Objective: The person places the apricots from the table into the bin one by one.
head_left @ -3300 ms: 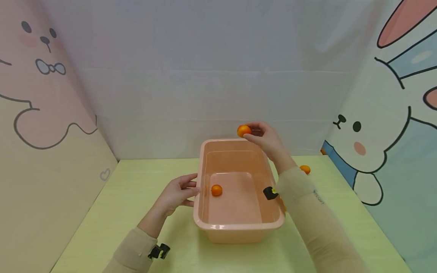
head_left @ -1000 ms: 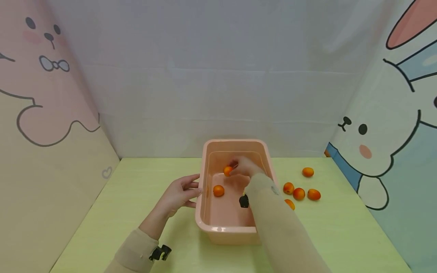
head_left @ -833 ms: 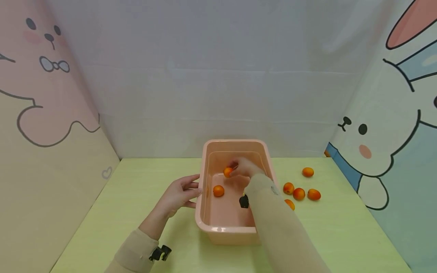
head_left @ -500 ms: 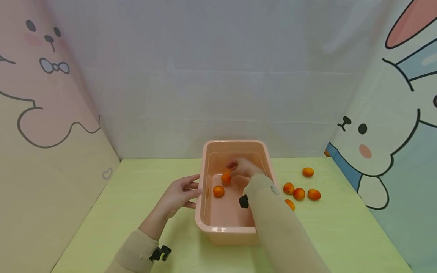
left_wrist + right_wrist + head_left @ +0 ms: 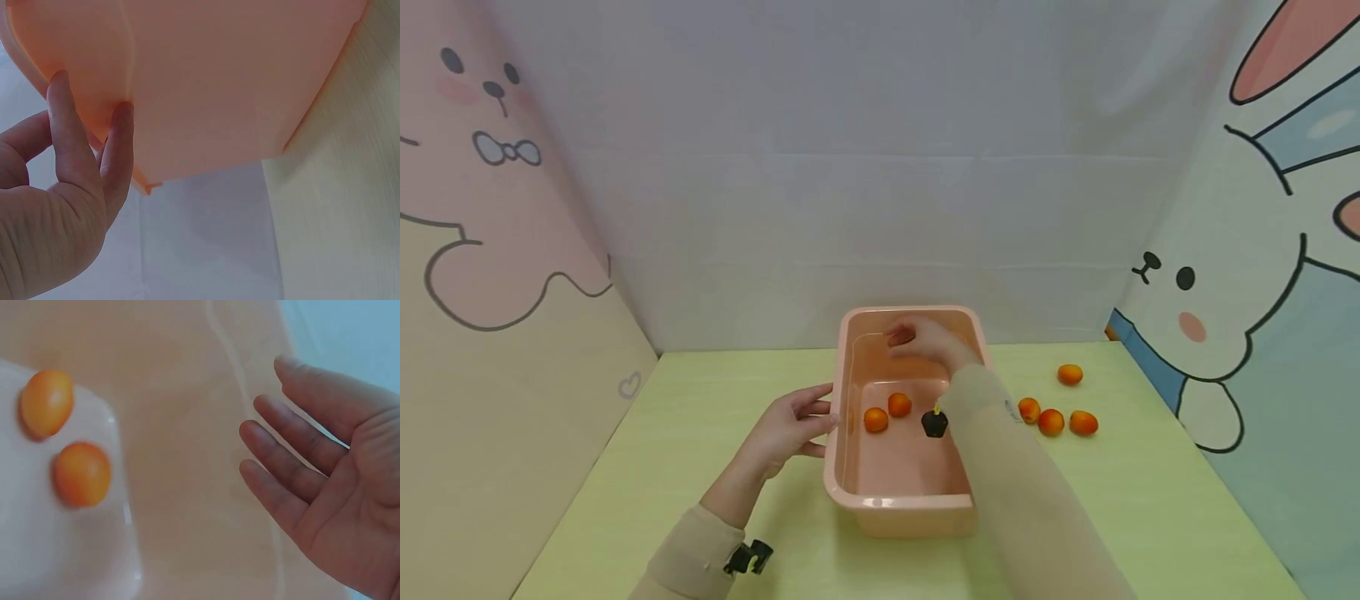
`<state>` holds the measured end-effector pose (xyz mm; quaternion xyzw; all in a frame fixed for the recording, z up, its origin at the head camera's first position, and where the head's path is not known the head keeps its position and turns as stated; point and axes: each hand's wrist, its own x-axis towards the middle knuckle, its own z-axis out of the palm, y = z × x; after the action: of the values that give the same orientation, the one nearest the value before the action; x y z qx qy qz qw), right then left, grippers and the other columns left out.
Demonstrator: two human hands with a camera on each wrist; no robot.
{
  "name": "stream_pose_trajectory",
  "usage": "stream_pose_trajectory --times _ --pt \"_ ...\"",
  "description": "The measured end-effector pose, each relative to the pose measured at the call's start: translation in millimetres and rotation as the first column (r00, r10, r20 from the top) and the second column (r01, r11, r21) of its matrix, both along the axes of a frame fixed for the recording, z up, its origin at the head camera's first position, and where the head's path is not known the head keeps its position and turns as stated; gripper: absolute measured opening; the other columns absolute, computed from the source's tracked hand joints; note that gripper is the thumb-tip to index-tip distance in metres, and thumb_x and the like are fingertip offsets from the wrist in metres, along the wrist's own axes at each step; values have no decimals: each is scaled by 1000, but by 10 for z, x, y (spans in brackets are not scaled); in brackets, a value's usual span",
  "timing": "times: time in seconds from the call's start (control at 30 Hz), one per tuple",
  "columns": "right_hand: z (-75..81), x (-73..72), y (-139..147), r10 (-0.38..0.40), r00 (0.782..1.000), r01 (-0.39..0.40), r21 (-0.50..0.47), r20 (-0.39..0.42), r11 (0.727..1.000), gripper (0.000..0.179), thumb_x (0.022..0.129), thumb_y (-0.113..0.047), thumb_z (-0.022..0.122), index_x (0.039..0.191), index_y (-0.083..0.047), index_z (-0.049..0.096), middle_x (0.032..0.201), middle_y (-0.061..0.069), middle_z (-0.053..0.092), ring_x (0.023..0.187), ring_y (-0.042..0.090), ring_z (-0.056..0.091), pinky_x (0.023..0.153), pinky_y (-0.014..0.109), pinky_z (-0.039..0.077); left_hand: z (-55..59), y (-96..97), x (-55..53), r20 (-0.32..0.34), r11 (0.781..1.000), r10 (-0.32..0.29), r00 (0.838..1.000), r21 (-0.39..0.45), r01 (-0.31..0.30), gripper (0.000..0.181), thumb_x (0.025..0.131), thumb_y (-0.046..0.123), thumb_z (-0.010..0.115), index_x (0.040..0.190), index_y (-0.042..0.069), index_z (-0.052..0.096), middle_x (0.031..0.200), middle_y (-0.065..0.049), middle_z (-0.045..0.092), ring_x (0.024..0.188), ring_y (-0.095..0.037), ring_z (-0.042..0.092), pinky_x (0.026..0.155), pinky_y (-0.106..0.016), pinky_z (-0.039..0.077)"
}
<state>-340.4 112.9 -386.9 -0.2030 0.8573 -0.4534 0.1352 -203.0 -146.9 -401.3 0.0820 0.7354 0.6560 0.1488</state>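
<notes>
A pink plastic basin [image 5: 917, 502] stands on the table. On its floor lie two small, smooth orange fruits, one fruit [image 5: 876, 419] to the left and another fruit [image 5: 899, 405] beside it. My right hand [image 5: 925, 342] hovers inside the basin above them, toward the back, holding nothing. In the right wrist view the fingers [image 5: 281, 456] are spread and lightly bent, apart from both fruits. My left hand [image 5: 790, 427] rests at the basin's left side. The left wrist view has its nearly straight fingers [image 5: 72, 140] touching the outer wall just under the rim.
Several more orange fruits lie on the table right of the basin: a fruit [image 5: 1070, 374] at the back, and a row with a fruit [image 5: 1083, 423] at its right end. My right sleeve [image 5: 1022, 475] crosses the basin's right rim. A pale curtain [image 5: 880, 167] hangs behind the table.
The right hand brought a fruit over the rim and down into the basin, let it go beside the first one, then rose toward the back. The left hand stayed at the basin's side.
</notes>
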Motion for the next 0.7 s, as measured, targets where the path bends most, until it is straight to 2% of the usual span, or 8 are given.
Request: stream_pose_trajectory --times 0.2,0.27,0.47,0.7 --pt "353 75 20 14 999 -14 5 -37 1000 50 93 -17 72 138 -4 55 131 13 59 120 28 54 103 39 47 22 -5 7 -6 1000 0 1000 -4 0 61 96 5 65 149 -6 37 127 -28 57 98 -34 69 70 -44 61" --pt "479 101 29 32 996 -31 8 -79 999 51 93 -16 71 139 -4 53 131 16 59 120 29 54 104 40 46 33 -7 12 -7 1000 1 1000 -4 -1 61 96 5 65 149 -7 36 127 -29 57 98 -35 69 70 -44 61" --pt "819 234 106 68 961 -65 22 -270 998 49 92 -10 72 137 0 54 123 18 62 112 30 60 102 41 48 51 8 27 7 1000 7 1000 -3 -7 61 96 5 65 149 -6 37 127 -28 57 100 -34 69 70 -43 61" --pt "1075 478 243 73 942 -79 -3 -329 997 51 92 -12 72 138 -3 54 125 13 62 114 27 59 103 40 47 43 6 26 0 1000 9 1000 -13 -9 61 96 5 64 149 -6 36 127 -28 57 97 -34 69 70 -43 61"
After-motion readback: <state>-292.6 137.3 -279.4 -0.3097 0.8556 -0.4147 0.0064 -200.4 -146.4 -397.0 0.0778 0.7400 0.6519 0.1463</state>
